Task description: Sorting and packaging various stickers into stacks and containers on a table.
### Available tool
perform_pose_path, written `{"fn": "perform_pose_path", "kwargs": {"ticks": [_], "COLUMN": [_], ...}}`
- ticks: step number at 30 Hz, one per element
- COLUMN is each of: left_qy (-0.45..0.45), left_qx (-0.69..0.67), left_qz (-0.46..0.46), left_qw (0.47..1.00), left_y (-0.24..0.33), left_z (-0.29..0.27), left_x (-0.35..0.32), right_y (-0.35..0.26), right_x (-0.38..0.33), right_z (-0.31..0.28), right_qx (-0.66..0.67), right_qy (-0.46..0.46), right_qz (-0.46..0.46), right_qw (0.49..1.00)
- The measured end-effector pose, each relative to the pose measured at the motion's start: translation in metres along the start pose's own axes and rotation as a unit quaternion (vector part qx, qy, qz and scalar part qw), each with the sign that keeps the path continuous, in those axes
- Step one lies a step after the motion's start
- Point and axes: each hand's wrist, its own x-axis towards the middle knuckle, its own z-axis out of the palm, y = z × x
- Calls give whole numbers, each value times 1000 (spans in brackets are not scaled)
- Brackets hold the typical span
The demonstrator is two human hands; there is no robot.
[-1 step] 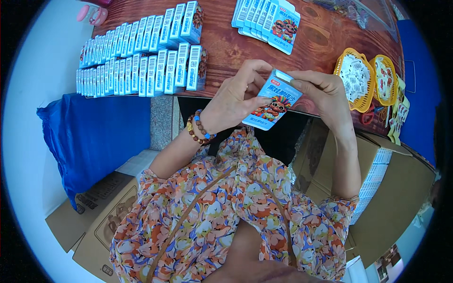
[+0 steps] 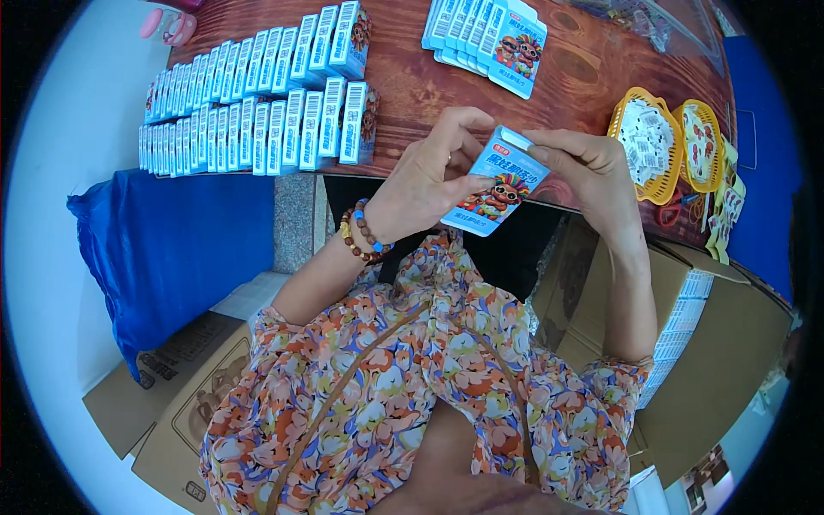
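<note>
Now: both hands on one small blue carton at the desk edge

Small light-blue carton (image 2: 496, 190) with a cartoon figure on its face is held up in the air between both hands, over the near edge of the wooden desk (image 2: 412, 94), tilted with its top end up and away. Held clear of the desk so both hands can get at the top end. Left hand (image 2: 429, 184) has a closed grip: thumb and fingers pinch the carton's left side and upper corner. Right hand (image 2: 584, 172) is curled, fingertips pressed on the open top flap (image 2: 518, 137); cannot tell how far that flap is tucked.

Upright finished-looking cartons (image 2: 257, 103) stand in two tight rows on the left of the desk, well apart from the hands. Flat unfolded carton blanks (image 2: 489, 39) are fanned in a stack at the far middle. Two yellow baskets (image 2: 645, 142) of small white sachets sit at the right, near the right hand. Bead bracelets (image 2: 362, 236) on the left wrist.
</note>
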Motion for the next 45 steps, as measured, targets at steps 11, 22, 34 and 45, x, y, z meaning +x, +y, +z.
{"fn": "perform_pose_path", "kwargs": {"ticks": [11,22,34,45], "left_qy": [18,-8,7,205], "left_qx": [-19,-87,-78,204], "left_qz": [-44,-32,-12,252], "left_qw": [999,996,997,924], "left_y": [-4,-8,-18,-22], "left_z": [6,8,4,27], "left_x": [0,3,11,33], "right_y": [-14,18,15,26], "right_x": [-9,-20,0,23], "right_z": [4,17,2,32], "right_qx": [-242,-140,26,442], "right_qy": [-26,67,-26,53], "right_qz": [-172,-151,26,166], "right_qw": [955,976,999,880]}}
